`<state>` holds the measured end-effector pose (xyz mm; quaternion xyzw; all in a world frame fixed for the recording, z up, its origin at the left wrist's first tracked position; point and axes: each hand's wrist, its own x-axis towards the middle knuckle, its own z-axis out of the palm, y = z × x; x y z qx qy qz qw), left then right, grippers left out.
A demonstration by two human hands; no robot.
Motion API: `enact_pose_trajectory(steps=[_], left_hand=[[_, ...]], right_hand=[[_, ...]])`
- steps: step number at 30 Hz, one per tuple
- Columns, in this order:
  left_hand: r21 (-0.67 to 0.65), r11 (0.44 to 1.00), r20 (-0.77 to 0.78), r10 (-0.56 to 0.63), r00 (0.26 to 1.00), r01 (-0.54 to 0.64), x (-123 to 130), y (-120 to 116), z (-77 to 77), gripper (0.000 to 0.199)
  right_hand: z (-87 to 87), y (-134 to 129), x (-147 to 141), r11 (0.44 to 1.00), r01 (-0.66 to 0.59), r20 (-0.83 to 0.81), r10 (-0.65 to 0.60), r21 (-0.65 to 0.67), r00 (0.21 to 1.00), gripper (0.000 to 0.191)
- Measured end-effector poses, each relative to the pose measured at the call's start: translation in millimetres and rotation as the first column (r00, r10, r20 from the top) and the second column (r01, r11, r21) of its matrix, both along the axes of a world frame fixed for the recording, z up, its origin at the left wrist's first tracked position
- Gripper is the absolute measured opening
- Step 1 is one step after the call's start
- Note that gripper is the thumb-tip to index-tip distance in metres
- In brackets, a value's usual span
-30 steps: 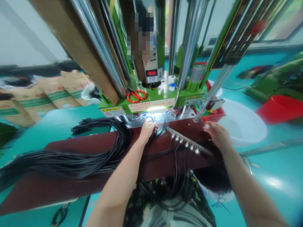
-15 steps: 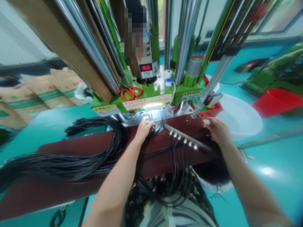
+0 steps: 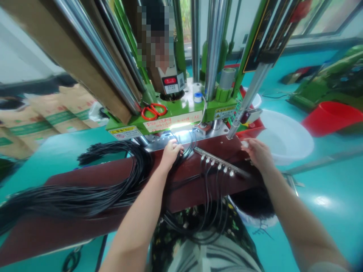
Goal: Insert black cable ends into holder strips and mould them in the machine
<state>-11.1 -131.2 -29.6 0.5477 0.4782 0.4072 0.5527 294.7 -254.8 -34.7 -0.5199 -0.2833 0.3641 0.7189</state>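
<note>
My left hand [image 3: 171, 152] is closed round thin black cables [image 3: 187, 150] at the front edge of the machine's lit metal plate. On the right, my right hand [image 3: 256, 152] pinches a small whitish piece [image 3: 244, 144] too small to make out. Between my hands a metal bar [image 3: 217, 160] lies slantwise on the dark red table [image 3: 181, 198], with several silver connectors along it. Black cables run from these connectors down over the table's near edge. A thick bundle of black cables [image 3: 113, 194] lies on the table to the left.
The green machine [image 3: 210, 111] stands behind the table, with orange-handled scissors [image 3: 154, 112] and a blue-and-white spool [image 3: 197, 97] on it. White tub [image 3: 289, 139] and red tub [image 3: 331, 119] are at right. Paper sacks [image 3: 51, 113] stand at left.
The whole view has shifted slightly. Both hands keep nearly the same places and the same closed shape; the metal bar has not moved on the table.
</note>
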Motion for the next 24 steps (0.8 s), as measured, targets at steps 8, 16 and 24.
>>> enact_pose_trajectory(steps=[8, 16, 24], left_hand=[[0.015, 1.000, -0.004, -0.014, 1.000, 0.014, -1.0, 1.5, -2.6, 0.035], [0.022, 0.999, 0.020, -0.024, 1.000, 0.024, -0.5, 2.3, -5.9, 0.033], [0.022, 0.999, 0.019, -0.030, 0.999, 0.030, 0.5, 4.6, -9.0, 0.035]], right_hand=[[-1.3, 1.5, 0.7, 1.000, 0.012, 0.043, -0.011, -0.013, 0.999, 0.010], [-4.6, 2.8, 2.8, 1.000, 0.022, 0.073, -0.021, -0.011, 0.997, 0.011], [-2.5, 5.0, -2.4, 0.997, 0.063, 0.180, -0.054, -0.045, 0.982, 0.012]])
